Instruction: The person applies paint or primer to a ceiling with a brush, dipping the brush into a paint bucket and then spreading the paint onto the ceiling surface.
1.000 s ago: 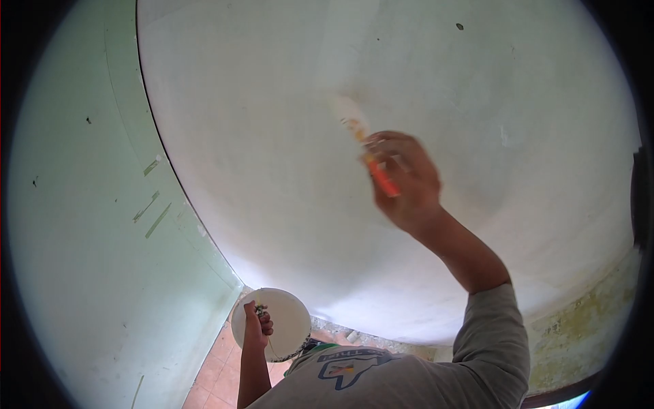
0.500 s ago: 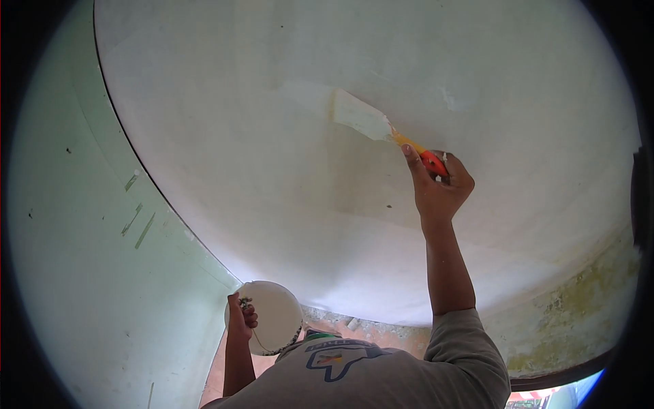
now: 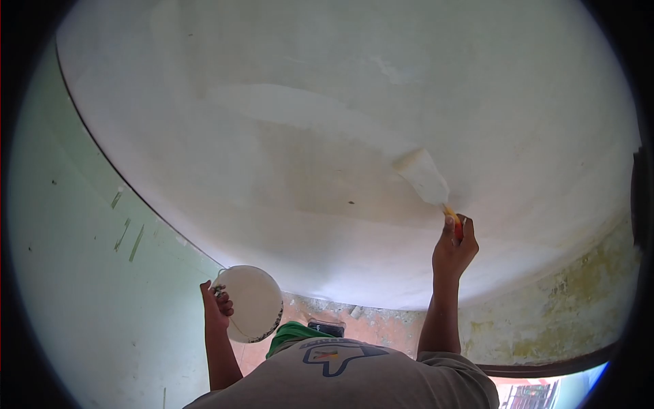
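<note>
My right hand (image 3: pixel 455 251) is closed round the orange-red handle of a putty knife (image 3: pixel 424 178), whose wide, whitish blade lies against the pale wall (image 3: pixel 327 252). A lighter smooth streak crosses the wall to the left of the blade, above a darker patch. At lower left, my left hand (image 3: pixel 218 307) is wrapped round the handle at the rim of a round bucket (image 3: pixel 255 304). The bucket's inside looks creamy white, with dark specks along its lower rim.
A greenish wall (image 3: pixel 88 273) with scratch marks meets the pale wall at a dark curved line on the left. Stained, mossy wall (image 3: pixel 558 307) shows at lower right. A green cloth (image 3: pixel 294 334) and a dark object (image 3: pixel 325 328) lie near my shirt.
My right hand has moved down with the putty knife, and a light streak now extends across the wall. My left hand and the bucket appear slightly farther left and higher as the view shifts.
</note>
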The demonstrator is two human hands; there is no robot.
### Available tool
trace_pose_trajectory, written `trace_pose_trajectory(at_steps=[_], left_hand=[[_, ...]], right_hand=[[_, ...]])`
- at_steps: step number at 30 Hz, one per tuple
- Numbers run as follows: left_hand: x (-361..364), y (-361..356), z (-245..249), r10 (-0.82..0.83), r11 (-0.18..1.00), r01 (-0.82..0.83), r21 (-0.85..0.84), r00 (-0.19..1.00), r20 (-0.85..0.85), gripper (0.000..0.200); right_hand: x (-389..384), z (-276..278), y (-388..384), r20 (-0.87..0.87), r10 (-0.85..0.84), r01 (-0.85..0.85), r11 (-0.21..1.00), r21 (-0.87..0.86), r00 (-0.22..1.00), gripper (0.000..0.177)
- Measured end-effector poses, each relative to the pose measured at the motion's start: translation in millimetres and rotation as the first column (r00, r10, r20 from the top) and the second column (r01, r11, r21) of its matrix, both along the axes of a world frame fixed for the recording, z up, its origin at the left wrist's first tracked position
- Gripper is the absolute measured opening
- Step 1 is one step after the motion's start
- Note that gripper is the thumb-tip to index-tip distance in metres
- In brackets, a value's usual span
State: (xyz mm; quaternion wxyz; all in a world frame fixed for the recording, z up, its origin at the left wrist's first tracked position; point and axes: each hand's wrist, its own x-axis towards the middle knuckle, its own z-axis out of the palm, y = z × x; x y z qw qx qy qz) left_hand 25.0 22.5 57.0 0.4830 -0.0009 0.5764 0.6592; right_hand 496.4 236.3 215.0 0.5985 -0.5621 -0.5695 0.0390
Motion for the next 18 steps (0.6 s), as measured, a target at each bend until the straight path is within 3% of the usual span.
trace_pose_trajectory(at_steps=[1, 3, 5, 7, 12, 18], left_hand=[[1.3, 0.4, 0.7, -0.019, 1.0, 0.019, -0.003, 1.0, -0.005, 0.045], [4.9, -2.8, 0.2, 0.021, 0.999, -0.021, -0.035, 1.0, -0.01, 0.046], [4.7, -8.1, -3.4, -0.004, 0.999, 0.003, -0.049, 1.0, -0.023, 0.047], [5.5, -6.7, -0.5, 0.017, 0.996, -0.02, -0.083, 0.999, -0.04, 0.049], [1.2, -1.8, -6.9, -0.053, 0.991, 0.048, -0.126, 0.998, -0.031, 0.051], [-11.8, -6.3, -12.6, -0.079, 0.99, 0.077, -0.114, 0.997, -0.012, 0.05]], right_hand=[[10.7, -9.9, 0.7, -0.005, -0.019, 0.019, 1.0, -0.003, 1.0, 0.022], [31.0, -28.8, -1.4, 0.023, -0.12, 0.114, 0.978, 0.177, 0.993, 0.025], [46.2, -51.6, -14.3, 0.005, -0.156, 0.155, 0.983, 0.095, 0.988, 0.034], [58.8, -68.3, -25.1, 0.248, -0.295, 0.311, 0.95, -0.025, 0.923, 0.031], [38.3, -68.7, -39.5, -0.166, -0.134, 0.143, 0.989, 0.043, 0.977, 0.026], [43.5, -13.5, -22.1, -0.433, -0.023, 0.096, 0.984, 0.149, 0.901, 0.029]])
